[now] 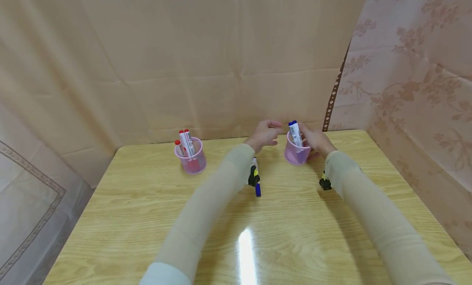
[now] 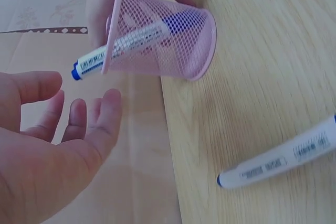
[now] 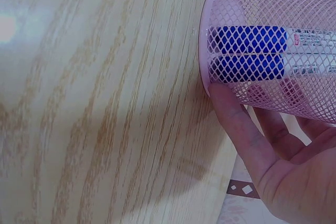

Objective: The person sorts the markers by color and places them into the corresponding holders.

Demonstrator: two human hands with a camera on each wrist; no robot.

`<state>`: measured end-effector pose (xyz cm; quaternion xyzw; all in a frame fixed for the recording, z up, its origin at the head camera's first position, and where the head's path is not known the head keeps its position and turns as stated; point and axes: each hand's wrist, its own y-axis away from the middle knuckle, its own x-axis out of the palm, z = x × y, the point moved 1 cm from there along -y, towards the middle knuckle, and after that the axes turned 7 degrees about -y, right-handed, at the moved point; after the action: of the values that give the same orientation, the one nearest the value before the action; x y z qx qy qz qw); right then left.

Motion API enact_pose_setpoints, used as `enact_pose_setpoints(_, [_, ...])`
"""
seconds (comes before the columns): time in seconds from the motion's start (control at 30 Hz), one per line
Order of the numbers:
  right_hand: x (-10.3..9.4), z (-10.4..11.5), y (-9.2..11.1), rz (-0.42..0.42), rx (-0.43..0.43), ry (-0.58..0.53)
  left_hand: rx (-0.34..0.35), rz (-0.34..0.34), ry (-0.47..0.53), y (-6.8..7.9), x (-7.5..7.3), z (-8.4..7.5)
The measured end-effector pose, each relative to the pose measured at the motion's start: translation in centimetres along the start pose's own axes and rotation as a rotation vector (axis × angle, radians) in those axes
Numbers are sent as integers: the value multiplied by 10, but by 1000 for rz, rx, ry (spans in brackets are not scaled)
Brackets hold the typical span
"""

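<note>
A pink mesh pen holder (image 1: 296, 156) stands near the table's back edge, with blue-capped whiteboard markers (image 1: 295, 133) leaning in it. My right hand (image 1: 316, 141) holds its right side, and in the right wrist view the fingers (image 3: 239, 129) lie against the mesh near the base. Just left of the holder, my left hand (image 1: 264, 134) is in the air, its fingers loosely bent around nothing. The left wrist view shows this hand apart from the marker ends. Another blue-capped marker (image 2: 278, 156) lies on the table below my left wrist, partly hidden in the head view.
A second pink mesh pen holder (image 1: 195, 165) stands further left, with several red-capped markers (image 1: 187, 143) in it. The wooden table (image 1: 147, 219) meets a beige curtain (image 1: 155, 71) at the back. Patterned cloth (image 1: 424, 84) hangs at the right.
</note>
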<state>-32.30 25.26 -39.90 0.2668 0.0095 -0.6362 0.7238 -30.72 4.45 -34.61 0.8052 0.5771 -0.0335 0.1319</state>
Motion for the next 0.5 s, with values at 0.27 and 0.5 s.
enact_pose_setpoints(0.27, [1, 1, 0, -2, 17, 14, -76, 57, -153, 4, -19, 5])
enact_pose_setpoints(0.5, [0, 1, -2, 1, 18, 31, -110, 102, -222, 9, -32, 6])
